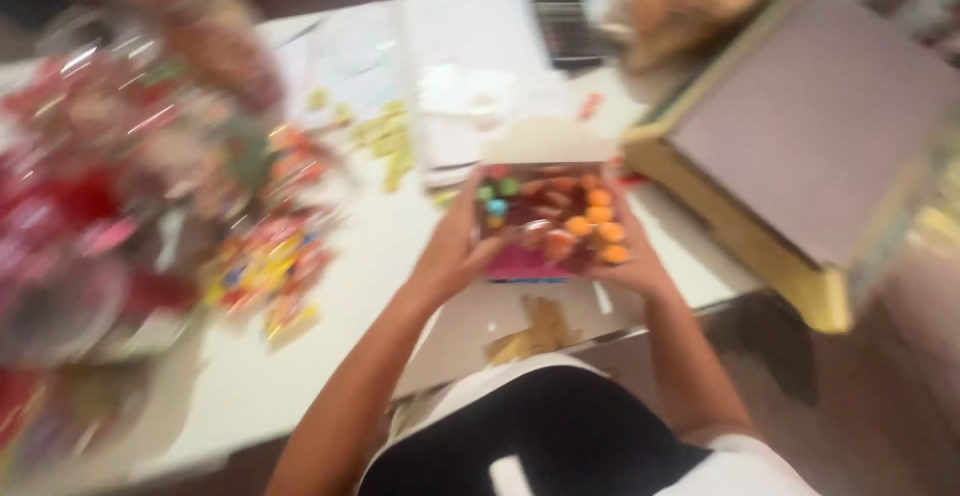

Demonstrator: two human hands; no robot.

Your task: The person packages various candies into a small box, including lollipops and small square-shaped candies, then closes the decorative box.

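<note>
Your two hands hold a small open box of bright sweets between them, above the white table. Your left hand clasps the box's left side, thumb curled over the near rim; your right hand presses the right side, fingers wrapped underneath. The pale lid stands open on the far side of your grip. Left of your left hand lie scattered wrapped candies, blurred. Right of your right hand sits a large flat carton.
</note>
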